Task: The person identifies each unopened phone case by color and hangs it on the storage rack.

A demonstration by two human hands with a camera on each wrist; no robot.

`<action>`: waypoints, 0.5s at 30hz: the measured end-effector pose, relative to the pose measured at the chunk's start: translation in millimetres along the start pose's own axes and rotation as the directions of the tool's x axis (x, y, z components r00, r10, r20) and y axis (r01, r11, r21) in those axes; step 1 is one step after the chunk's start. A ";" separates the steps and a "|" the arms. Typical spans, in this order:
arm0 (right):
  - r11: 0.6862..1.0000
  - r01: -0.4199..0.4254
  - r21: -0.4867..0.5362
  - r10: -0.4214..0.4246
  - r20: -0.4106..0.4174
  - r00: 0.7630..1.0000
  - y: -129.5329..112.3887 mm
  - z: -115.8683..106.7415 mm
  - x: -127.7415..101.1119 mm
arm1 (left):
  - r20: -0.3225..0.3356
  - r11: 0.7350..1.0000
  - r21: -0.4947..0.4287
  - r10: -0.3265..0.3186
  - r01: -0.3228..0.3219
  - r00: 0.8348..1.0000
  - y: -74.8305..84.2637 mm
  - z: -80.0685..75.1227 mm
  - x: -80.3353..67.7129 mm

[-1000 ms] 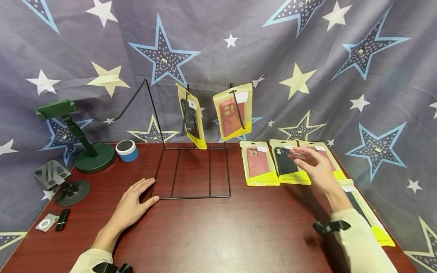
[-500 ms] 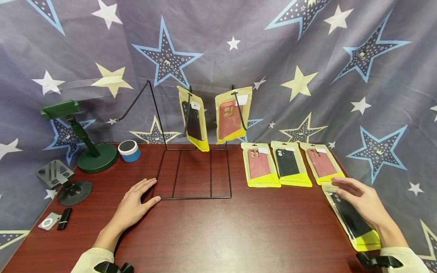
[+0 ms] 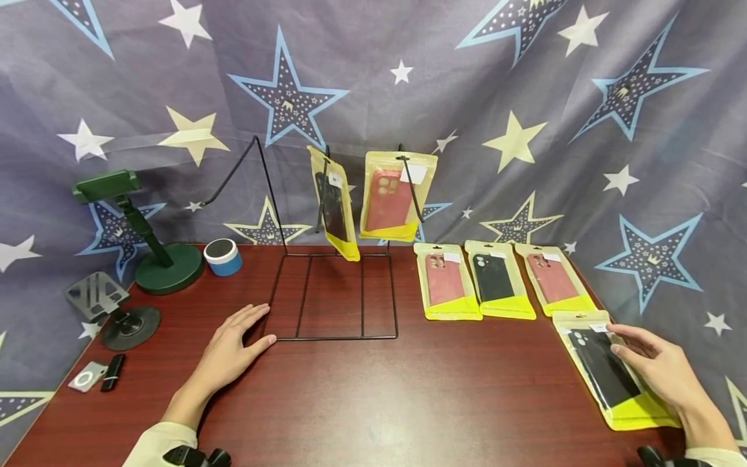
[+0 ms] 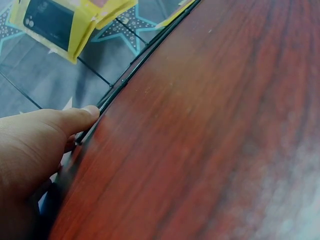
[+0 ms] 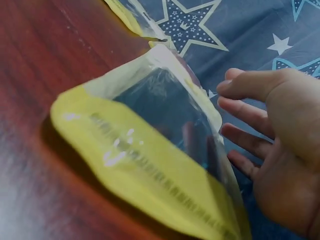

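My left hand point(image 3: 227, 350) rests at the front left corner of a black wire rack point(image 3: 327, 338), fingers fairly straight. In the left wrist view the thumb point(image 4: 82, 119) lies along the rack's wire. At the right, my right hand point(image 3: 665, 373) hovers along the right edge of a bagged black phone case point(image 3: 604, 366), which lies flat on the table. In the right wrist view its loosely bent fingers point(image 5: 247, 115) are right at the edge of the yellow and clear bag point(image 5: 145, 165). A bagged black case point(image 3: 334, 204) and a bagged pink case point(image 3: 390, 198) hang from the rack's hooks.
Three more bagged cases, pink point(image 3: 446, 285), black point(image 3: 495, 282) and pink point(image 3: 551, 279), lie in a row behind. On the left stand a green phone stand point(image 3: 169, 266), a blue and white tape roll point(image 3: 224, 259) and a dark round-based holder point(image 3: 131, 326). A starred curtain point(image 3: 373, 110) hangs behind.
My right hand has moved right and toward me, from over the row of bagged cases to the right edge of the nearest black one. The left hand stays on the rack.
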State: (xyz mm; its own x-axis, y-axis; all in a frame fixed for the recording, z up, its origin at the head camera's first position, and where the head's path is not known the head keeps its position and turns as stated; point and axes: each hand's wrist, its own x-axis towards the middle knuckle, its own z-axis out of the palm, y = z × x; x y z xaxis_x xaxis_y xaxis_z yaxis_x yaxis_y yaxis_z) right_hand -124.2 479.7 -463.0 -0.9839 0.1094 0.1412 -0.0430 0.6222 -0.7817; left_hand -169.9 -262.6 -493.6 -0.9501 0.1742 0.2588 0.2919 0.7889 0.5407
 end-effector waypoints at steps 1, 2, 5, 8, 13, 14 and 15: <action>1.000 0.001 -0.012 -0.001 -0.003 1.000 1.9 0.7 -1.2 | -0.001 1.000 -0.001 0.001 -0.001 1.000 0.3 0.0 0.1; 1.000 -0.001 -0.021 0.001 -0.007 1.000 3.4 1.2 -2.0 | -0.004 1.000 0.001 0.003 -0.003 1.000 0.4 0.1 0.1; 0.998 -0.005 -0.058 0.005 -0.011 1.000 7.3 3.7 -3.4 | -0.011 1.000 0.000 0.008 -0.008 1.000 1.3 -0.7 0.0; 0.993 -0.008 -0.119 0.008 -0.007 1.000 9.8 6.3 -2.6 | -0.012 1.000 0.000 0.006 -0.006 1.000 1.6 -1.6 -0.5; 0.967 -0.018 -0.255 0.017 -0.004 1.000 12.0 8.3 -0.6 | -0.010 1.000 0.006 0.008 -0.008 1.000 1.1 -1.4 -0.4; 0.961 -0.020 -0.275 0.020 -0.003 1.000 12.1 8.5 -0.2 | -0.008 1.000 0.004 0.007 -0.007 1.000 1.1 -1.4 -0.4; 0.957 -0.015 -0.290 0.016 -0.001 1.000 11.9 8.5 0.6 | -0.008 1.000 0.005 0.008 -0.008 1.000 1.1 -1.4 -0.3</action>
State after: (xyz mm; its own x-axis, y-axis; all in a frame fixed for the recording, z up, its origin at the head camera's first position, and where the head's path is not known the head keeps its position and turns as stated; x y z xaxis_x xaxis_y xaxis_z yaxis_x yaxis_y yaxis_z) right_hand -126.7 480.6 -477.4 -0.9843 0.1197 0.1295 0.0240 0.8186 -0.5739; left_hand -169.1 -262.6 -492.0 -0.9469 0.1755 0.2695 0.2987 0.7905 0.5347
